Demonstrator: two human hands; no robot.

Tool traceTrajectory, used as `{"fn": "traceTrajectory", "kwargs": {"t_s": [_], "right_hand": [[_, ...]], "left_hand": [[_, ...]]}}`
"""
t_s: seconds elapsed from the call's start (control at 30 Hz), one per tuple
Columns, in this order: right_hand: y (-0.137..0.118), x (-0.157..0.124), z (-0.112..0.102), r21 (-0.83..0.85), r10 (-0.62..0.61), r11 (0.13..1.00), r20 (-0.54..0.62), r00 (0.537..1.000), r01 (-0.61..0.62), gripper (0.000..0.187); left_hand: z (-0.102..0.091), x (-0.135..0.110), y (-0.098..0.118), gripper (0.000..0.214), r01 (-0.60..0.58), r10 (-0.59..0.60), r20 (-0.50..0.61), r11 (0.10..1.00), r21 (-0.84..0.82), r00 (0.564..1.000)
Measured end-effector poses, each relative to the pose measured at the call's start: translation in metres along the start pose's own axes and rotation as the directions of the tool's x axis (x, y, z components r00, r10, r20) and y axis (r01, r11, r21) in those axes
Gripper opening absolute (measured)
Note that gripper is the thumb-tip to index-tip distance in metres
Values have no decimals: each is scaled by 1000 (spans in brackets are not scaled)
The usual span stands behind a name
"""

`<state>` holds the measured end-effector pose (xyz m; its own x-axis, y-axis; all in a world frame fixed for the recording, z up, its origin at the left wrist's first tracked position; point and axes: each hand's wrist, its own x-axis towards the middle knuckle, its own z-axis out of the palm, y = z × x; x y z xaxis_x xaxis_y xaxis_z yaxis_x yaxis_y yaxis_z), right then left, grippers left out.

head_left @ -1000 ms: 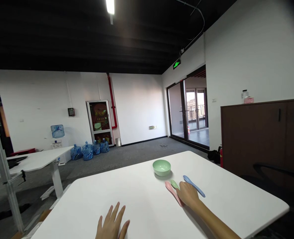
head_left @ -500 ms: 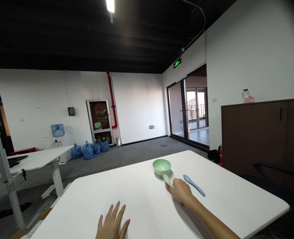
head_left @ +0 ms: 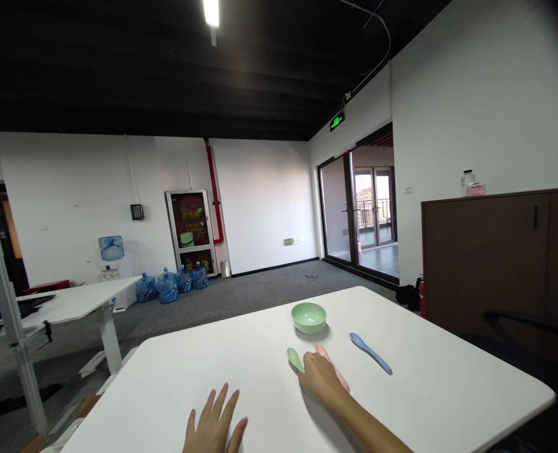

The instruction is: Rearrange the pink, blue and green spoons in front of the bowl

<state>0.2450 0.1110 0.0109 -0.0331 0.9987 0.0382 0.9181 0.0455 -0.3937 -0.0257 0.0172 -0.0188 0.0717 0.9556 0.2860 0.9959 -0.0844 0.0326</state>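
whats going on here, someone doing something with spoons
A person is at a white table. Their right hand holds a green spoon on the tabletop, with a pink spoon right beside it, partly behind the hand. Their left hand lies open near the table's edge, holding nothing. A blue spoon lies apart to the right, and a green bowl stands just beyond the spoons.
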Motion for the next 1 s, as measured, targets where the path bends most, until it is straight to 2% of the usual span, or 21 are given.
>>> {"fn": "traceTrajectory", "kwargs": {"t_s": [0.23, 0.53, 0.63, 0.77, 0.93, 1.0], "right_hand": [[3, 7, 20, -86, -24, 996, -7, 1000, 23, 22], [8, 5, 24, -62, -38, 997, -27, 999, 36, 18], [9, 1, 20, -28, -31, 999, -28, 999, 30, 20], [14, -7, 7, 10, -46, 999, -52, 998, 46, 35], [30, -14, -11, 32, -165, 985, -151, 975, 172, 48], [40, -17, -17, 26, -200, 978, -157, 967, 206, 56]], "left_hand": [[-1, -2, 1, 51, 2, -3, -20, 1000, -30, 1000], [0, -2, 1, 52, 4, -4, -8, 999, -39, 1000], [1, -1, 0, 52, 1, -2, -18, 999, -33, 1000], [1, 1, -1, 51, -7, 6, -33, 1000, -24, 999], [0, 3, 0, 52, -1, 0, -22, 1000, -20, 1000], [0, 2, 1, 52, 1, -1, -26, 1000, -19, 1000]]}}
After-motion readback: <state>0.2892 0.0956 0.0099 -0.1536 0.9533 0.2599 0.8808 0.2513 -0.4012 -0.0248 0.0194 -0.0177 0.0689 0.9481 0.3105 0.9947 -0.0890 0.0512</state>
